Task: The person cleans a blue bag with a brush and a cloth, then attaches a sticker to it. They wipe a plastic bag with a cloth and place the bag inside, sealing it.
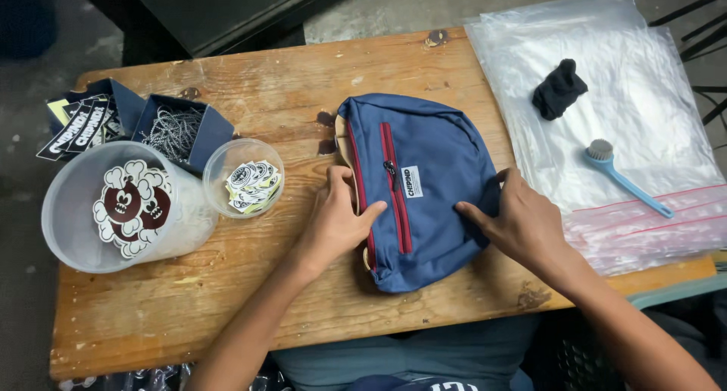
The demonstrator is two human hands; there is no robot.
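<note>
Centre frame: left hand (338,221) pinches the blue zip pouch (424,186) at its tan left edge; right hand (519,221) presses spread fingers flat on its right side, on the wooden table (288,88)

A small packing workshop. A worn wooden surface (288,96) stands on a bare concrete floor (23,88). On it lie packing supplies: tubs of stickers (129,205), a box of ball chains (174,131), label cards (79,126), zip bags (644,111), and a cleaning brush (625,177) beside a finished blue bag (432,171).
</note>
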